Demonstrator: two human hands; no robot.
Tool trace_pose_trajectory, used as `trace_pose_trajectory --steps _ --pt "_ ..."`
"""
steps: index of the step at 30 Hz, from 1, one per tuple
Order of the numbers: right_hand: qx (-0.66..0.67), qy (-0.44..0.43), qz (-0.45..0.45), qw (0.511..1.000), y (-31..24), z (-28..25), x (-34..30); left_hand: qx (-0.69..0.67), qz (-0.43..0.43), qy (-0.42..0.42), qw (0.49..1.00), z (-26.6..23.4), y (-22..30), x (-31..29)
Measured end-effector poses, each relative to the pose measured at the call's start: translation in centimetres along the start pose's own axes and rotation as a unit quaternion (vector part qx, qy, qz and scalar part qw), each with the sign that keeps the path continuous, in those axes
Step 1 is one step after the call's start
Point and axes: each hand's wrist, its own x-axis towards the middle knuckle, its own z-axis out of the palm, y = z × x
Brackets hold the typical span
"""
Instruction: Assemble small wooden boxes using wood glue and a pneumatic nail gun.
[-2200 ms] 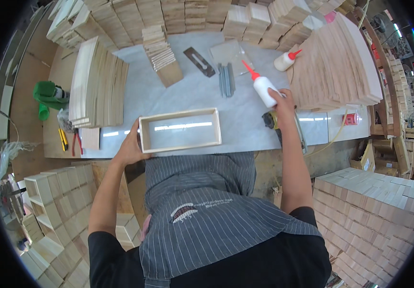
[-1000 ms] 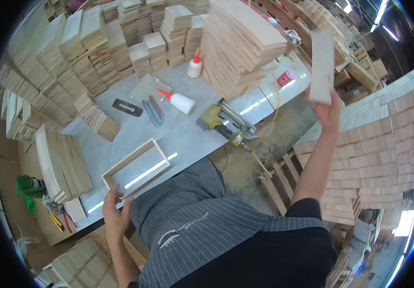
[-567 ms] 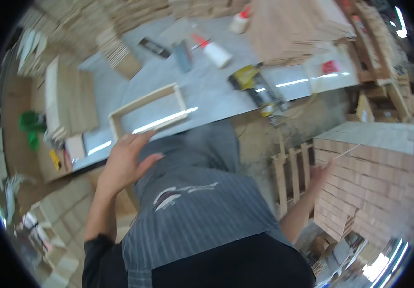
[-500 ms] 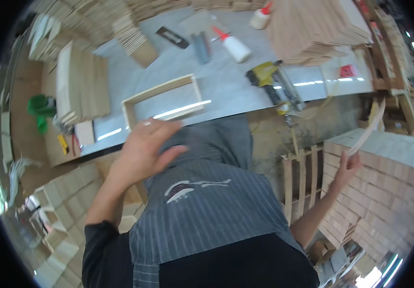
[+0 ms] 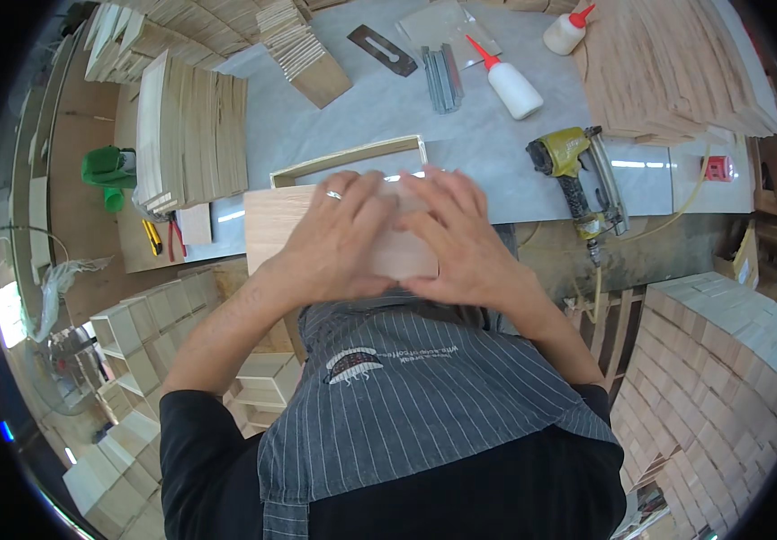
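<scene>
A thin light-wood panel [image 5: 270, 219] lies level in front of me at the bench's near edge. Both my left hand [image 5: 339, 238] and my right hand [image 5: 460, 238] grip it, side by side, fingers across its top and thumbs along its near side. A ring shows on a left finger. Just beyond the panel stands a rectangular wooden frame [image 5: 352, 155] on the bench; its near side is covered by the panel and my hands. To the right of the frame rests a yellow and black nail gun [image 5: 568, 157] with its hose.
White glue bottles with red tips [image 5: 514, 90] stand or lie at the back. Metal staple strips [image 5: 442, 79] and a slotted dark plate [image 5: 382, 50] lie nearby. Board stacks flank the bench: one at left [image 5: 195, 135], one at right [image 5: 667, 72]. A large panel pile [image 5: 703, 360] fills the lower right.
My right hand has brought the panel from the pile at right to the bench's near edge. My left hand, free before, now grips it too. The view has shifted slightly.
</scene>
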Motion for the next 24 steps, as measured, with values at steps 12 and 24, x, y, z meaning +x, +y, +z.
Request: trace_pose_trajectory --steps 12,24 --pt "0.074 0.169 0.178 0.967 5.8 5.8 -4.0 0.079 -0.036 0.028 0.996 3.5 -4.9 5.0" --pt "0.097 0.185 0.179 0.961 7.0 8.1 -2.9 0.06 -0.08 0.027 0.995 5.8 -5.7 5.0"
